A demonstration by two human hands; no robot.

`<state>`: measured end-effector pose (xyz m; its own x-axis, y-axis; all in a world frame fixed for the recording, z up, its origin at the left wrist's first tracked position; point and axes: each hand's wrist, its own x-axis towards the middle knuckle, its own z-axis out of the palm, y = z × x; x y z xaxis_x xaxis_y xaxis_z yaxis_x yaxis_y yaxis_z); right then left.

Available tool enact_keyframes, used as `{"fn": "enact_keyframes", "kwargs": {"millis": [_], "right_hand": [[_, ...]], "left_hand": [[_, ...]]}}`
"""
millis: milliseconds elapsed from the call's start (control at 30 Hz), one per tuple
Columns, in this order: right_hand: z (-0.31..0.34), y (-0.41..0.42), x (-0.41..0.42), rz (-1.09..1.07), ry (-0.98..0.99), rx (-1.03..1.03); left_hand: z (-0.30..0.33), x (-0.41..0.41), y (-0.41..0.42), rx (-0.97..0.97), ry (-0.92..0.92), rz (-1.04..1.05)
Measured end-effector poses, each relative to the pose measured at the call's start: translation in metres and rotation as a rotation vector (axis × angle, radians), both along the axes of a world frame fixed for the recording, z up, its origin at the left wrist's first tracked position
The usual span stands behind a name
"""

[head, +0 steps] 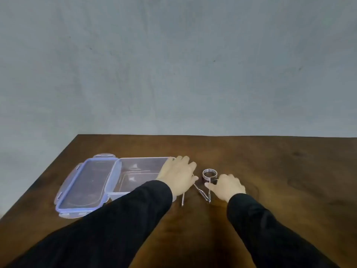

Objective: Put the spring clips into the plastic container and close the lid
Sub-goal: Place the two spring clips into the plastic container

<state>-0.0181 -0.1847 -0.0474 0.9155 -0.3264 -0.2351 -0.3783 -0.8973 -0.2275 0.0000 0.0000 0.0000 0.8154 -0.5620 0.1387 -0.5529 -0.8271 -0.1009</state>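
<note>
Desk (280, 171): dark brown wood, visible grain, glossy sheen toward near edge. Fills lower part of view; far edge runs straight across against wall, left edge slants down toward lower-left corner. Darker knot-like patches at right side. Wall (173, 64): plain grey, matte, uneven mottled finish, fills upper half of view. Few small dark specks and scuffs scattered across it, at upper left, centre right and far right. Wall continues down past desk's left edge at lower left.

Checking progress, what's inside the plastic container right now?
The plastic container looks empty in its visible part; the left hand and sleeve cover its right end. The spring clips remain on the table.
</note>
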Motion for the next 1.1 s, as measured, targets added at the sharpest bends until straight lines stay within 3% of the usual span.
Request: {"fn": "enact_keyframes", "kwargs": {"millis": [633, 800, 967, 1100], "right_hand": [[-0.021, 0.006, 0.014, -0.07, -0.093, 0.01], [-0.005, 0.01, 0.03, -0.066, -0.239, 0.097], [0.04, 0.043, 0.058, 0.112, -0.435, 0.222], [0.073, 0.093, 0.073, 0.362, -0.463, 0.296]], "left_hand": [[-0.006, 0.004, 0.027, -0.125, -0.033, 0.115], [0.011, 0.02, 0.069, -0.203, -0.073, 0.174], [0.021, 0.046, 0.139, -0.22, -0.109, 0.322], [0.014, 0.061, 0.203, -0.205, -0.085, 0.422]]}}
